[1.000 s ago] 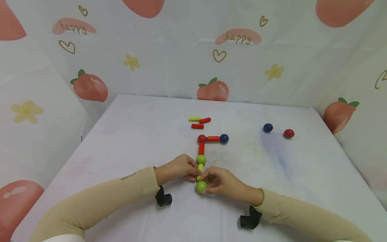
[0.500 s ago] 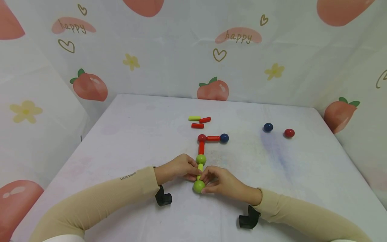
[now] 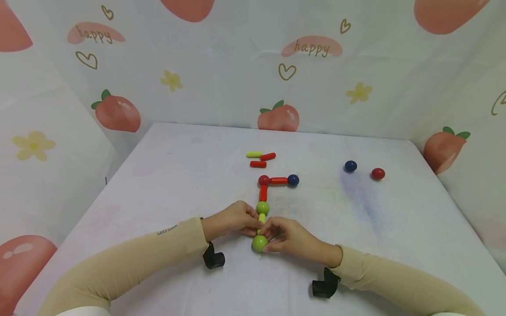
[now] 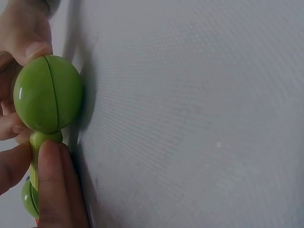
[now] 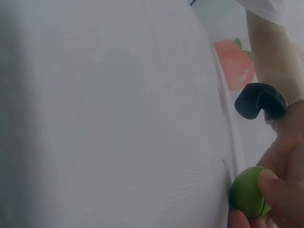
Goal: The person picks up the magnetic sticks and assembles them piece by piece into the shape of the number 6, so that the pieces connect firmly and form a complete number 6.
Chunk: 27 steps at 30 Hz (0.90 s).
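Note:
My left hand (image 3: 238, 218) pinches a yellow-green stick (image 4: 34, 161) between thumb and fingers. At the stick's near end is a green ball (image 3: 260, 243), which my right hand (image 3: 290, 237) grips from the right with its thumb and fingers. In the left wrist view the ball sits against the stick's end. A second green ball (image 3: 262, 208) joins the stick's far end. From it a red stick (image 3: 263, 193) runs to a red ball (image 3: 263, 180), and another red stick (image 3: 279, 181) leads right to a blue ball (image 3: 293, 180).
Behind the chain lie a loose yellow-green stick (image 3: 254, 154) and two red sticks, one a red stick (image 3: 258, 164) nearer the chain. A loose blue ball (image 3: 350, 166) and red ball (image 3: 378, 174) rest at the back right of the white-covered table (image 3: 178, 175).
The near green ball has shifted slightly left, and my right hand moved with it. My left hand keeps its hold on the yellow-green stick. In the last half second almost nothing moved.

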Available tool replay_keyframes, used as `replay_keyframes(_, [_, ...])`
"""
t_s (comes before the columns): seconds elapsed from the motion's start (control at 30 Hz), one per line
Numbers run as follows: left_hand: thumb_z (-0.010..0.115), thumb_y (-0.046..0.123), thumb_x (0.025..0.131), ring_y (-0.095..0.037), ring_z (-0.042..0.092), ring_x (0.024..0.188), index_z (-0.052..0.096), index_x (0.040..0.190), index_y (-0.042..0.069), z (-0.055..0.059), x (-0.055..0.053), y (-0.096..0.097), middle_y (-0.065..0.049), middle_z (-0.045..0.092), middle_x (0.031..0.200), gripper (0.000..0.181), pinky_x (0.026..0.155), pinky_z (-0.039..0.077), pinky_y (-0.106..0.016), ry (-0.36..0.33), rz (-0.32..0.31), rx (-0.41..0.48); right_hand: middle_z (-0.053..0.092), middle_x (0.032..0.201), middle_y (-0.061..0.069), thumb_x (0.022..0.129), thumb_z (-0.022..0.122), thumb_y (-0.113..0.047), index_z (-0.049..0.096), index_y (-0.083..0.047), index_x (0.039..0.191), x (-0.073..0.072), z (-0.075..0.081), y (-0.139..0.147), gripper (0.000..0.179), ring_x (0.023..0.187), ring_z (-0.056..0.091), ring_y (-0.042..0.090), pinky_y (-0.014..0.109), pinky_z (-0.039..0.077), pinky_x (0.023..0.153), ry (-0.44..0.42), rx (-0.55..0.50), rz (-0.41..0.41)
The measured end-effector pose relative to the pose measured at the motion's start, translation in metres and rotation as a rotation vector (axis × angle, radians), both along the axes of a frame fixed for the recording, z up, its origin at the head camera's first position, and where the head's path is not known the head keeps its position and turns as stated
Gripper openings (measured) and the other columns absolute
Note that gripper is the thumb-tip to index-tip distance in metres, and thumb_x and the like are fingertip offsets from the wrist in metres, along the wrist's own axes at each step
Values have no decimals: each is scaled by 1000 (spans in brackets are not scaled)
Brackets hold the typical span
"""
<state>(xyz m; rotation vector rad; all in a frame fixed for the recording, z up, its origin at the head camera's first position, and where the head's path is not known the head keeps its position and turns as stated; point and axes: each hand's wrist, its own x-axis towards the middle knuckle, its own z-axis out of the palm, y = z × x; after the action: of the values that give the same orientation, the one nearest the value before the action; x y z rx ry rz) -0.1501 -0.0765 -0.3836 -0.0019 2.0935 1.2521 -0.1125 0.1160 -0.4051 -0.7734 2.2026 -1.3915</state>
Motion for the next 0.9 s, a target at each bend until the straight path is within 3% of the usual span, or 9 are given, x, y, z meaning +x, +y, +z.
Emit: replay_keyframes(0.9, [67,8,83,-5,59,58,66,90,-4,0,0,0,-2,62,75,14,63,55,-20,1,-24,25,63,100,7,75,77,-11,61,-11,98,0,-1,0,27,87,61,5,20,55,74,-3,-27,20])
